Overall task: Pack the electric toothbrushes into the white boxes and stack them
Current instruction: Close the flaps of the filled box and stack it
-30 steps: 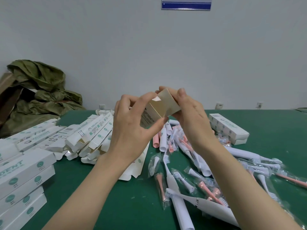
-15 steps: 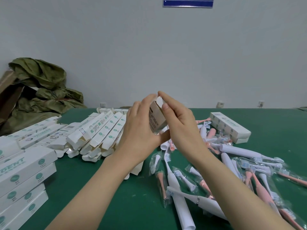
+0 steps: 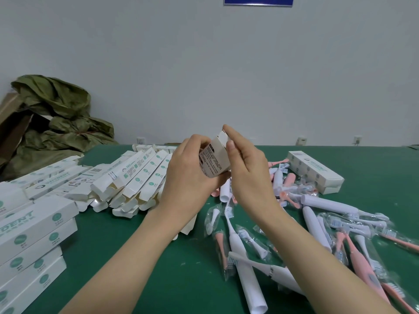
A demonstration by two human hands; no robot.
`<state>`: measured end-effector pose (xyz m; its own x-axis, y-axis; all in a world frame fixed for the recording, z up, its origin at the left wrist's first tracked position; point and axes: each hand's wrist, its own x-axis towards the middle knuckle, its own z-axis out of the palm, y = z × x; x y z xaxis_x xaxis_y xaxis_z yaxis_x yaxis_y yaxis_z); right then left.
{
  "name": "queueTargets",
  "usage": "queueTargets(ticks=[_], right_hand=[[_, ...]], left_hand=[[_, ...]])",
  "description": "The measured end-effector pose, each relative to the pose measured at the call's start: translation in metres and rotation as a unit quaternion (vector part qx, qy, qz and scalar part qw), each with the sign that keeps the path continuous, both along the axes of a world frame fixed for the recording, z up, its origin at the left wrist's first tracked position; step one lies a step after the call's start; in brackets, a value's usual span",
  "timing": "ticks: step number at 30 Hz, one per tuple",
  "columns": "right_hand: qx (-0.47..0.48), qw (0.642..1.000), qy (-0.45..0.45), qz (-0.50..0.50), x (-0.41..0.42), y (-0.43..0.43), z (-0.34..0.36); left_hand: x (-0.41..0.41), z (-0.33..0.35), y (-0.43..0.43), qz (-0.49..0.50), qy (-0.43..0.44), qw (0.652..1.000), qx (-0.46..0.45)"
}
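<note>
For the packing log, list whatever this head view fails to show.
1. Head view: the contents of the held box. Its own walls and the left hand gripping it hide them.
2. Head view: the print on that box is too small to read.
3. Head view: the blue sign is cut off by the top edge.
4. Head view: the stack of boxes is cut off by the left edge, so no count.

Green table top across foreground. Crumpled olive-green sheeting heaped at far left corner, against plain pale wall. Brown cardboard just left of sheeting, partly under it. Blue sign high on wall, cut by frame edge. Small wall sockets in row just above table's far edge.
</note>
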<state>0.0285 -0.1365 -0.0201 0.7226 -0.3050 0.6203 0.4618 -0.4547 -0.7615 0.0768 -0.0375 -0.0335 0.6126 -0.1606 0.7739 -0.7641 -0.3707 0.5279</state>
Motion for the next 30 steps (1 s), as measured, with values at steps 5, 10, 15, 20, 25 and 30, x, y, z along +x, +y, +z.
queueTargets(ticks=[5,10,15,20,25,30], right_hand=[[-0.128,0.985,-0.101,-0.052,-0.002,0.006,-0.007],[-0.258,0.949,-0.143,-0.107,-0.002,0.011,-0.008],[-0.175,0.983,-0.054,0.013,-0.003,0.004,0.001],[0.147,0.984,0.098,-0.019,0.002,-0.036,0.014],[0.327,0.875,0.307,0.183,0.008,-0.055,0.008],[0.387,0.901,0.178,0.081,0.012,-0.062,0.005]], left_hand=[[-0.006,0.003,-0.001,-0.013,0.014,0.999,-0.039],[-0.011,0.007,0.001,-0.01,-0.033,0.998,-0.059],[-0.006,0.01,0.004,-0.017,0.0,0.998,-0.066],[0.003,0.035,0.033,-0.145,0.099,0.957,-0.229],[0.01,0.043,0.049,-0.394,0.176,0.813,-0.391],[0.025,0.024,0.04,0.003,0.255,0.943,-0.213]])
